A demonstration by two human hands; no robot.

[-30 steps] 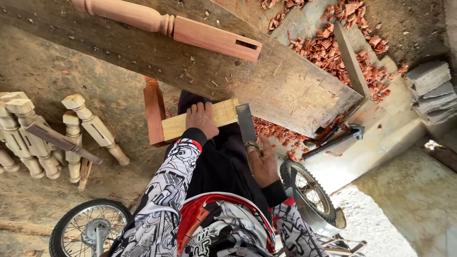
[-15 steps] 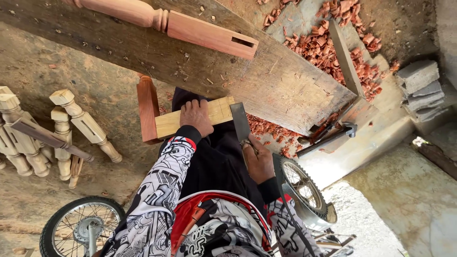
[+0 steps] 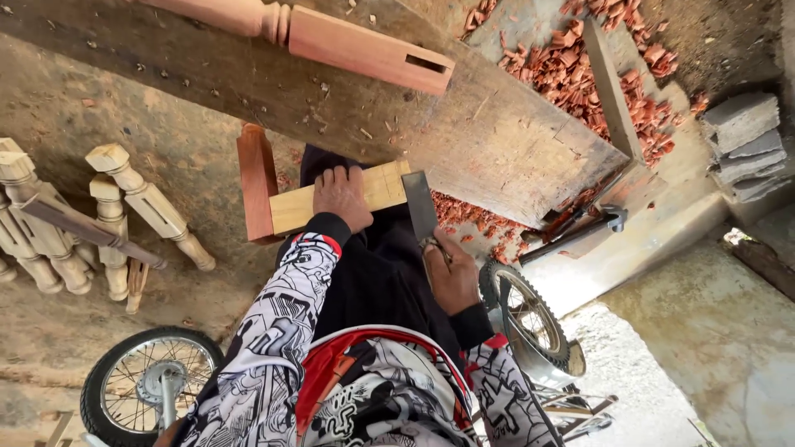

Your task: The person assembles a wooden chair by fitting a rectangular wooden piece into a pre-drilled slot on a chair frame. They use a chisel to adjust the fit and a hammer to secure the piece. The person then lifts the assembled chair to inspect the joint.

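With the left hand (image 3: 342,195) pressing the pale wood block (image 3: 339,197) flat and right-hand fingers (image 3: 447,269) gripping the broad chisel (image 3: 420,207) at the block's 3 o'clock end, a slip could drive the blade into the left-hand fingers (image 3: 335,176).

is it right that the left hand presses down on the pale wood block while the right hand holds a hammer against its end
Not quite. The head view shows the left hand pressing down on the pale wood block, but the right hand holds a wide flat chisel, not a hammer, with its blade against the block's end.
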